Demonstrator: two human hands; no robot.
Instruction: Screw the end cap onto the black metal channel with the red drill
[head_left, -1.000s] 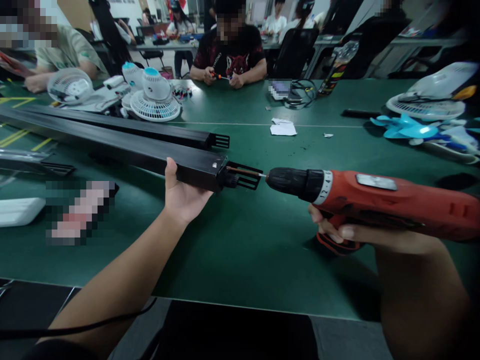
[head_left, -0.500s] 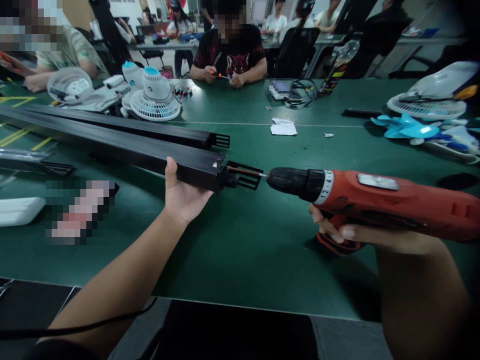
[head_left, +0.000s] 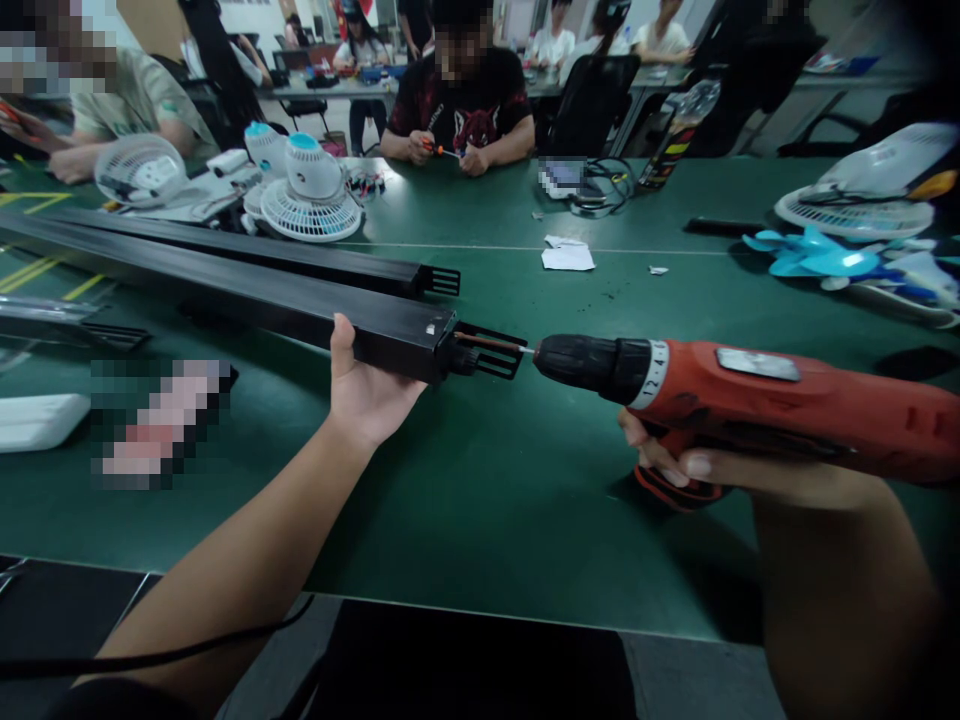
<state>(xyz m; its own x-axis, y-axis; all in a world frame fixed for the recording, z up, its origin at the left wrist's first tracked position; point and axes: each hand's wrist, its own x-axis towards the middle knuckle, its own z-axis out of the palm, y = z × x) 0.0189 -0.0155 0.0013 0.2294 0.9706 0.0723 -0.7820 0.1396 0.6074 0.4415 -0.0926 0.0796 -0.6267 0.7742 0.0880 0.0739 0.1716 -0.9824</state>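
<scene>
My left hand (head_left: 371,390) grips a long black rectangular bar (head_left: 292,295) near its right end, thumb up along the front side and the other fingers hidden underneath. A slotted black bracket (head_left: 499,352) sticks out of that end. In my right hand (head_left: 697,470) is a red and black power drill (head_left: 772,395), pointing left. Its long thin bit (head_left: 484,343) runs over the bracket to the end face of the bar; where the tip meets it is too small to make out. A second black bar (head_left: 360,262) with a similar bracket lies behind the first.
White fan parts (head_left: 311,205) stand at the back left, with more fan parts and blue blades (head_left: 817,250) on the right. A paper scrap (head_left: 568,254), a bottle (head_left: 679,135) and a blurred-out flat object (head_left: 169,425) are on the green table (head_left: 465,520). A person (head_left: 457,110) sits opposite.
</scene>
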